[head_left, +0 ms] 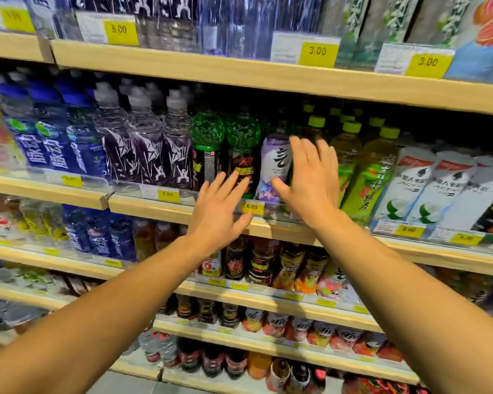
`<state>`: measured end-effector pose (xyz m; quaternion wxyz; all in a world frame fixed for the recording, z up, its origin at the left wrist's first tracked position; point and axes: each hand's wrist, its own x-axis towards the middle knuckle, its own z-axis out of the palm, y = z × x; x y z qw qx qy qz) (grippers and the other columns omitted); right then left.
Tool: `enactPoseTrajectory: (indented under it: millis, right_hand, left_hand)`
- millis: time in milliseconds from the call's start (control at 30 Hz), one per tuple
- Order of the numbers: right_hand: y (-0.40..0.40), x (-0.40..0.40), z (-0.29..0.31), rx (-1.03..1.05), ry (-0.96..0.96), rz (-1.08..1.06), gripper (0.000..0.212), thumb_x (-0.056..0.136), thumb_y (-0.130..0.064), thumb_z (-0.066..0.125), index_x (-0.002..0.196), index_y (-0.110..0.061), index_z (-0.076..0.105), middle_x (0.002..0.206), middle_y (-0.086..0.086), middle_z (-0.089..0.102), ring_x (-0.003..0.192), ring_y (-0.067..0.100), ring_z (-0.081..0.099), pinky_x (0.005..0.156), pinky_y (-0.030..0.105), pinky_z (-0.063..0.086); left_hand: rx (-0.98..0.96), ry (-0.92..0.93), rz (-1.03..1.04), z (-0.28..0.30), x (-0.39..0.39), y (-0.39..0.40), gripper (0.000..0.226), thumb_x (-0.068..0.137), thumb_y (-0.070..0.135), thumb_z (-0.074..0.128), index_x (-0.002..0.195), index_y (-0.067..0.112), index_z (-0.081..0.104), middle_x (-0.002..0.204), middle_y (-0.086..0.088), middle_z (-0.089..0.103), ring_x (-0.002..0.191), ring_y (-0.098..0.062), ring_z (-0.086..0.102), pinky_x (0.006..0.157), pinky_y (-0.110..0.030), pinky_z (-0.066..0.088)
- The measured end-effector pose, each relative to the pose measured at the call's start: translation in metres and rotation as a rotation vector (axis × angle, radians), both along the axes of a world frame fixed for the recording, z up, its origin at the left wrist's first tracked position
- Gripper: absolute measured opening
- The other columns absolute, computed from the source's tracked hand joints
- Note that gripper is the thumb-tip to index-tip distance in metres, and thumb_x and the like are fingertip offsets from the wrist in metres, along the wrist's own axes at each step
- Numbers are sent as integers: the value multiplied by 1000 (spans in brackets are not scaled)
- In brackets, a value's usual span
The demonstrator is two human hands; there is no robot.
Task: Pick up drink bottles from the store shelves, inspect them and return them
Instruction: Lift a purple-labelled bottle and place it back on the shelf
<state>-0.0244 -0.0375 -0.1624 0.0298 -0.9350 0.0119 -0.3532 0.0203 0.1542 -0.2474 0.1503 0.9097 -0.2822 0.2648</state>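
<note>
A purple-and-white labelled bottle (273,166) stands upright on the middle wooden shelf (143,204), between a dark green-capped bottle (241,155) and yellow-green tea bottles (370,172). My right hand (308,180) is spread open just to the right of the purple bottle, thumb in front of its lower label, fingers not closed around it. My left hand (219,211) hovers open lower left, in front of the shelf edge and a yellow price tag (251,207). Neither hand holds anything.
Blue-labelled bottles (54,146) and clear purple-labelled bottles (148,149) fill the shelf to the left. White-labelled bottles (427,186) stand on the right. More shelves of drinks run above (268,75) and below (268,300).
</note>
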Motion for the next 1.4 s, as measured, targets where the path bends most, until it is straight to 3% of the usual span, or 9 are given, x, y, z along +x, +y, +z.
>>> enactPoseTrajectory:
  millis: [233, 400, 600, 667, 833, 1067, 1267, 1400]
  right_hand:
    - [29, 35, -2, 5, -27, -185, 86, 81, -57, 69, 144, -8, 37, 125, 15, 57, 130, 39, 39, 114, 52, 21]
    - [31, 42, -15, 12, -178, -158, 83, 76, -41, 75, 143, -7, 40, 117, 12, 57, 116, 36, 48, 108, 51, 31]
    - [41, 29, -34, 332, -297, 224, 87, 75, -12, 79, 149, -5, 34, 143, 13, 45, 130, 29, 39, 110, 38, 35]
    - [44, 30, -37, 328, -285, 222, 84, 76, -10, 77, 148, -4, 36, 145, 14, 42, 131, 30, 39, 109, 31, 30]
    - [46, 32, -33, 452, -181, 270, 80, 83, -10, 72, 151, -11, 30, 154, 10, 32, 139, 23, 35, 107, 33, 36]
    - [43, 18, -18, 456, -235, 328, 79, 82, -8, 73, 151, -10, 34, 153, 8, 38, 141, 20, 36, 112, 28, 34]
    - [17, -18, 9, 462, -284, 359, 83, 79, -13, 77, 150, -12, 35, 151, 6, 41, 138, 16, 38, 103, -2, 19]
    - [-22, -59, 3, 507, -226, 320, 84, 80, -18, 77, 151, -16, 34, 151, 3, 42, 137, 13, 39, 99, 2, 23]
  left_hand:
    - [96, 14, 38, -28, 16, 3, 69, 93, 57, 37, 155, 27, 32, 161, -4, 29, 150, -29, 20, 121, -55, 9]
    - [125, -24, 6, -42, 22, 10, 66, 95, 54, 38, 155, 26, 31, 161, -5, 30, 150, -29, 20, 121, -55, 6]
    - [134, -45, -15, -43, 24, 13, 70, 96, 51, 48, 157, 27, 22, 164, -3, 21, 152, -27, 12, 121, -52, -3]
    - [136, -46, -16, -43, 25, 13, 71, 95, 50, 50, 157, 27, 23, 164, -3, 21, 152, -27, 13, 121, -52, -3]
    - [146, -35, -17, -41, 23, 13, 71, 96, 50, 49, 157, 28, 20, 165, -2, 17, 153, -26, 9, 121, -51, -6]
    - [157, 28, -3, -31, 14, 14, 69, 98, 53, 43, 158, 31, 16, 166, 0, 11, 153, -25, 2, 121, -50, -9]
    - [135, 87, 64, -24, -6, 8, 69, 99, 56, 40, 158, 31, 15, 167, 1, 8, 153, -24, 0, 122, -51, -5]
    - [97, 91, 67, -17, -28, -20, 70, 98, 56, 44, 158, 30, 18, 167, 0, 9, 153, -24, 3, 122, -50, -1]
